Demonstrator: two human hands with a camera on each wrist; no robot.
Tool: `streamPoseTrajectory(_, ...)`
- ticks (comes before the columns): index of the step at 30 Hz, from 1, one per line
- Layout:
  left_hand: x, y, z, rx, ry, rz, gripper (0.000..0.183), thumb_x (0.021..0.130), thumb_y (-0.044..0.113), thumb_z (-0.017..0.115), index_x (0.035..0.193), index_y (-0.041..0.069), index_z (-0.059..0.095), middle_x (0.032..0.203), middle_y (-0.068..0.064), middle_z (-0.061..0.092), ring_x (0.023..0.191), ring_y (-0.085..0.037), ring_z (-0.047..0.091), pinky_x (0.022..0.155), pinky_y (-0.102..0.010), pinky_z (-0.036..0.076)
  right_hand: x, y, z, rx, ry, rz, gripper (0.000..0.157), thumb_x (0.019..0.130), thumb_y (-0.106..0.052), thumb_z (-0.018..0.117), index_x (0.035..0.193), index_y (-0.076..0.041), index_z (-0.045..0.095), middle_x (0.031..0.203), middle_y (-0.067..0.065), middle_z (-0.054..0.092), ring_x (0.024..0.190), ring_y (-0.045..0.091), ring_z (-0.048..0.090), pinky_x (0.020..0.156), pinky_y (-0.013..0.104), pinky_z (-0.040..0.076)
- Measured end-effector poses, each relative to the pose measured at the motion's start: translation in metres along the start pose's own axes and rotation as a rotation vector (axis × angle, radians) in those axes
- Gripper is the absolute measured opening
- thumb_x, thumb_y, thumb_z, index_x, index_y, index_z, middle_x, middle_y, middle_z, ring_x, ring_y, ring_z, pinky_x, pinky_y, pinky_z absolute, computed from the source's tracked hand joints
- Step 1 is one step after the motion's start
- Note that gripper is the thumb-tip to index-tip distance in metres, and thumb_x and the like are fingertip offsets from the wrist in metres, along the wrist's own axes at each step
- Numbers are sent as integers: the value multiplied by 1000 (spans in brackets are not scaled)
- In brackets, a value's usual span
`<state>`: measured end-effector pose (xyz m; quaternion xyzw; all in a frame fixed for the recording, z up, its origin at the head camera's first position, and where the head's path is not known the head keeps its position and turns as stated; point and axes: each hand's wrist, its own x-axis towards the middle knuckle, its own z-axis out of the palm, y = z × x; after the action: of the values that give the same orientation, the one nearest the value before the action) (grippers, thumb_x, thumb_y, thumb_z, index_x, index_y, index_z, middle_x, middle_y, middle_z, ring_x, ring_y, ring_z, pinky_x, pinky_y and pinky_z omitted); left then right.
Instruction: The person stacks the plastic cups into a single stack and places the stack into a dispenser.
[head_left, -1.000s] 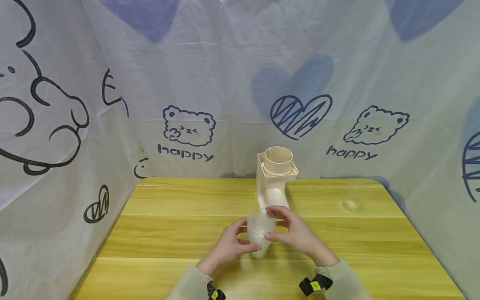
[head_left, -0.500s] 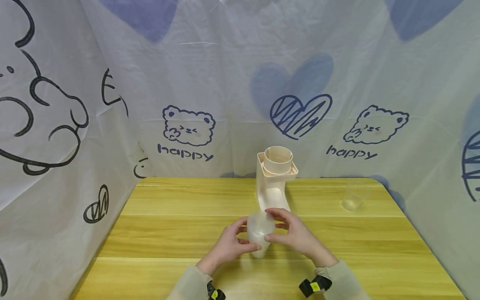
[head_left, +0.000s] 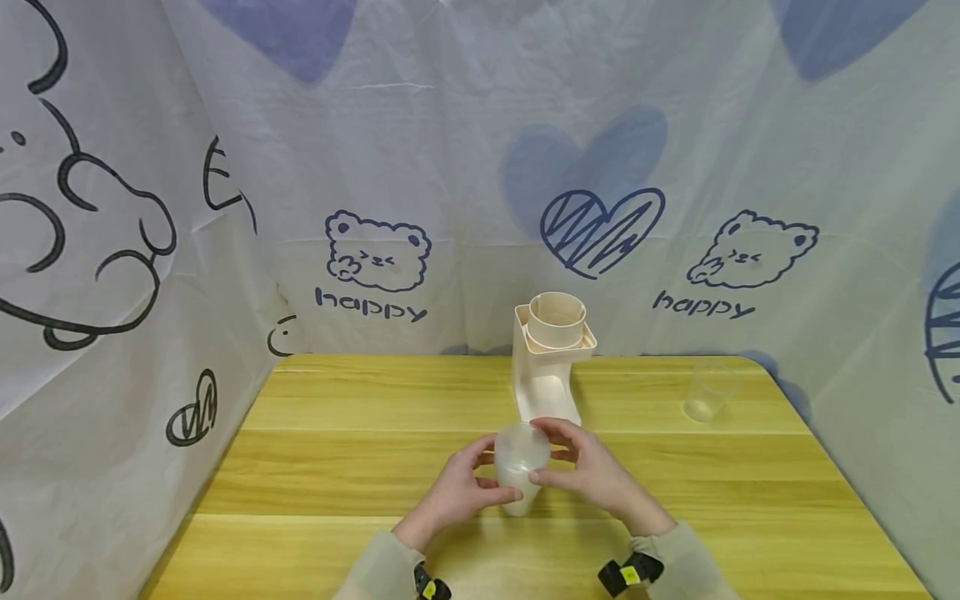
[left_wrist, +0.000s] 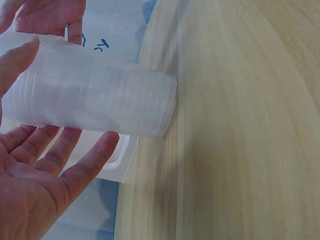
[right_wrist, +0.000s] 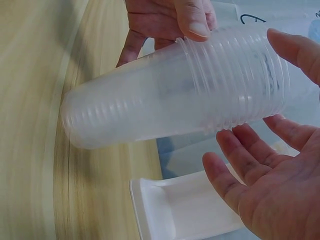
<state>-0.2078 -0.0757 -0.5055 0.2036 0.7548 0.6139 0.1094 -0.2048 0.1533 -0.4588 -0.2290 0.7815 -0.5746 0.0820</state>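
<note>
A stack of clear plastic cups (head_left: 521,457) stands nearly upright on the wooden table, mouths upward, between both hands. My left hand (head_left: 463,490) holds its left side, thumb toward the front and fingers behind. On the opposite side, my right hand (head_left: 588,468) grips near the rims, fingers curved round the back. Several stacked rims show on the cup stack (right_wrist: 235,80) in the right wrist view. From the left wrist, the base end of the cup stack (left_wrist: 162,107) meets the tabletop.
Behind the hands stands a cream-coloured holder (head_left: 543,392) with a round ring (head_left: 557,321) on top. One clear cup (head_left: 703,404) stands at the table's right rear. A printed cloth (head_left: 465,167) hangs beyond the wooden table (head_left: 337,475).
My right hand has moved slightly down, toward me, with the top rims of the cup stack. The left hand stays in place.
</note>
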Motion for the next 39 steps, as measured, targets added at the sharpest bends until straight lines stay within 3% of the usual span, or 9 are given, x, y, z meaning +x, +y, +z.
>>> streamPoseTrajectory(8,0,0,0,3,-3,8,71,80,13,83,141,7,48,131,-13,54,114,-36,57,79,-30,58,0,0,0,23,-7,13,64,85,-13,78,139,3,46,136,21,51,123,37,49,101,52,45)
streamPoseTrajectory(18,0,0,0,1,-3,6,70,80,14,84,141,9,49,130,-10,55,115,-33,56,81,-34,58,-5,1,0,30,8,1,72,85,-13,78,145,-5,40,130,21,52,119,36,53,99,57,44)
streamPoseTrajectory(28,-1,0,1,9,8,-9,71,78,15,85,140,10,49,129,-9,55,116,-33,56,82,-33,58,-17,8,-19,74,121,-13,68,88,-3,72,146,-3,37,133,24,49,124,42,48,100,57,43)
streamPoseTrajectory(39,-1,1,0,3,9,-6,71,78,14,85,139,10,50,127,-8,55,116,-33,55,83,-35,57,-36,24,-63,-15,356,65,68,92,-8,70,148,1,33,137,23,42,126,42,44,91,18,49)
